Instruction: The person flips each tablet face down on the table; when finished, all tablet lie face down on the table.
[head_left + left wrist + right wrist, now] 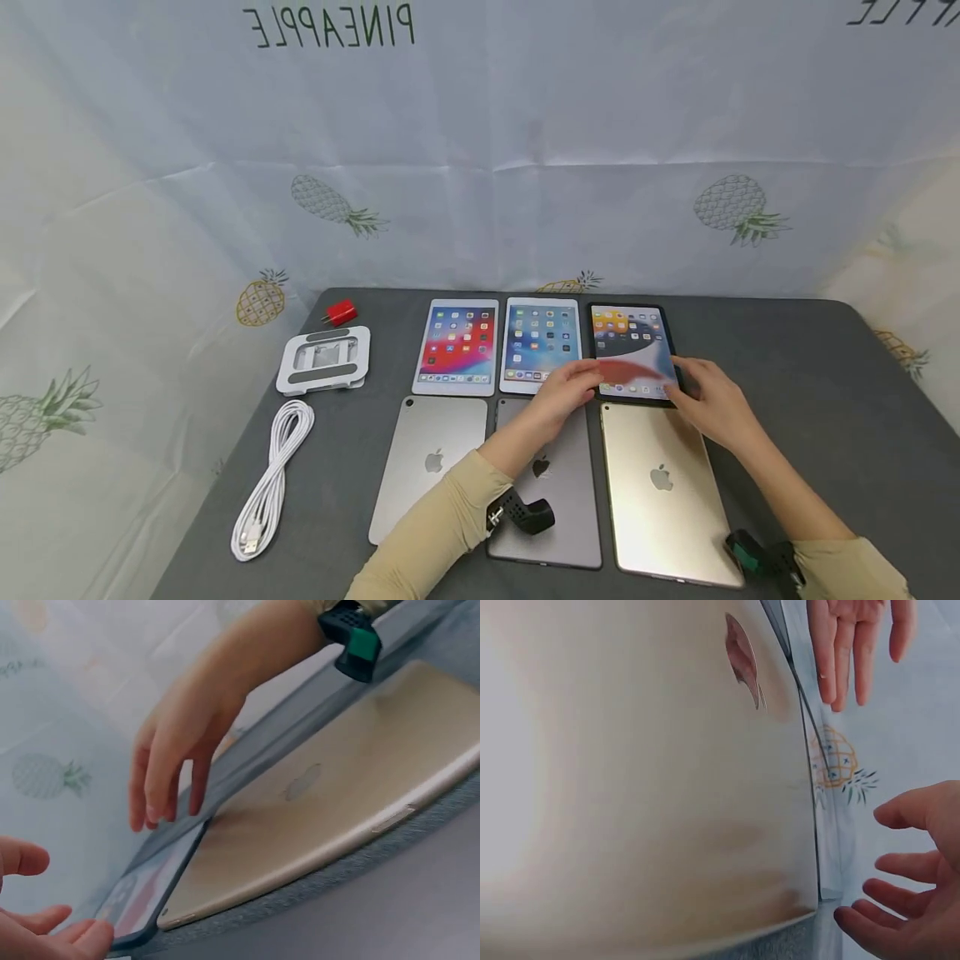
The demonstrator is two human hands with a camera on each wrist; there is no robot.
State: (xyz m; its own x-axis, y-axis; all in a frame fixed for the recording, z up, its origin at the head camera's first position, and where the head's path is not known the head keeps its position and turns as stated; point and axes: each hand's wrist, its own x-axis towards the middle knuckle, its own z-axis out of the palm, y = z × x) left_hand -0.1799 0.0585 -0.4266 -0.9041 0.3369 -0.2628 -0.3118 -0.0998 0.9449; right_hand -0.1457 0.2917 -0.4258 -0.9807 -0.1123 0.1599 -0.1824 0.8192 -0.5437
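Observation:
A black-framed tablet (633, 350) lies screen up, lit, at the right end of the back row. Beside its left edge is my left hand (564, 390), fingers loosely extended; they appear at the tablet's near corner in the left wrist view. My right hand (708, 404) stands at the right edge, fingers spread in the right wrist view, with nothing between thumb and fingers. Whether either hand touches the tablet is hard to tell. A gold tablet (663, 508) lies back up just in front, below the right hand. Under the left forearm a dark grey tablet (562, 508) is partly hidden.
Two white-framed tablets (459, 346) with lit screens share the back row. A silver tablet (435, 442) lies back up at front left. Farther left are a red plug adapter (341, 312), a white folding stand (358, 350) and a coiled white cable (277, 467). Pineapple-print cloth (487, 225) hangs behind the table.

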